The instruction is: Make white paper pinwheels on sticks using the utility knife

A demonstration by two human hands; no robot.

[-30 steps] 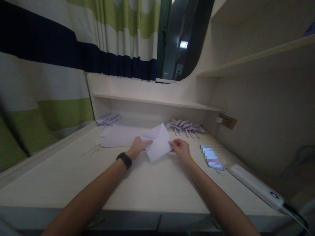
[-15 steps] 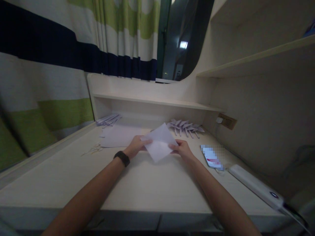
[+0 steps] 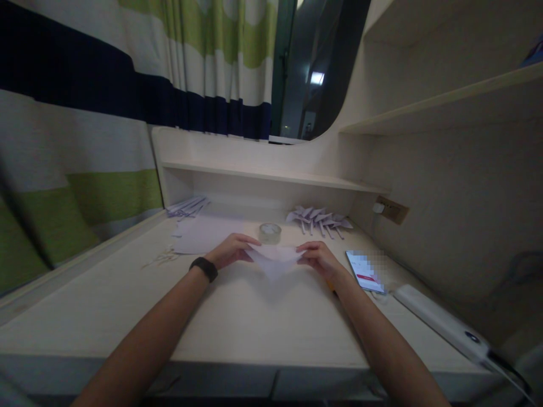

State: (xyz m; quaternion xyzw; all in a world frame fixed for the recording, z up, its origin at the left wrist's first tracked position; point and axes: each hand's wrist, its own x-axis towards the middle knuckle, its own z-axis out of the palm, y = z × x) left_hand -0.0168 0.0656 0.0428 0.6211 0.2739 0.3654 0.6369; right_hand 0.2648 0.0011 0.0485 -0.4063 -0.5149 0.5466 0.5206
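Facing a green, white and navy curtain [image 3: 136, 96] across a pale desk [image 3: 254, 328]. Toward the back, flat white sheets [image 3: 210, 230] on the left, paper pinwheels [image 3: 317, 216] in a row on the right. Pinching a piece of white paper [image 3: 275, 260] over the middle of the desk: left corner in the left hand [image 3: 234, 250], right corner in the right hand [image 3: 319, 258]. One point toward the body; cannot tell whether folded or merely bent. Off to the right, a lit phone [image 3: 360, 271]; just beyond the paper, a roll of clear tape [image 3: 270, 237].

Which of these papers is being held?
The bent sheet, held by its sides in left hand and right hand; the flat sheets, pinwheels and paper strips lie on the desk.
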